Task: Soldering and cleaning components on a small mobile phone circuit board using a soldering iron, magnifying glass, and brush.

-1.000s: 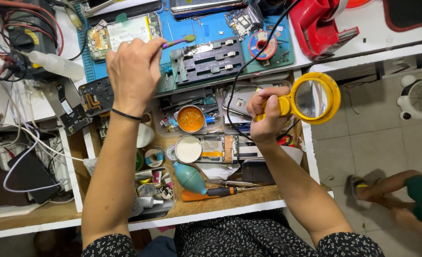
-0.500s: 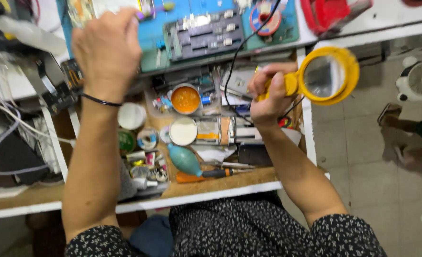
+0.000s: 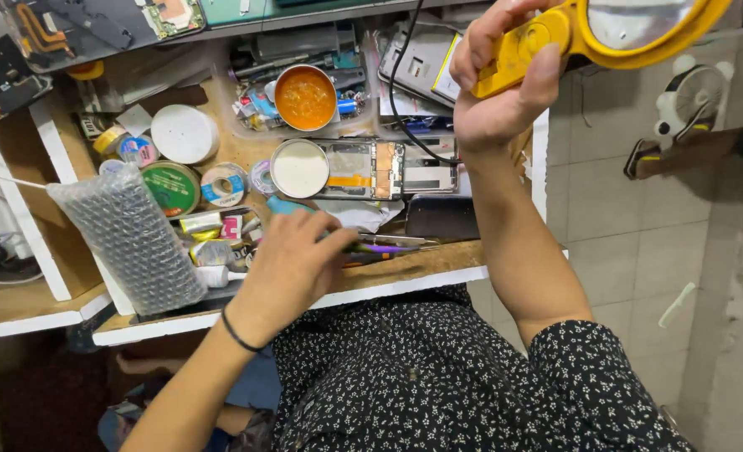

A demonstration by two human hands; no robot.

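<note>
Yellow magnifier (image 3: 631, 29) cropped above right hand (image 3: 497, 92)

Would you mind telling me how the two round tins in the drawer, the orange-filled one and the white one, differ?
The orange-filled tin sits farther back in the drawer; the white tin lies nearer the person, beside an opened phone. The orange-filled tin shows a rough, glistening orange surface, while the white tin looks flat and smooth. The orange-filled tin has a darker metal rim; the white tin's rim is pale. Both are round, about alike in size, and untouched by either hand.
</note>
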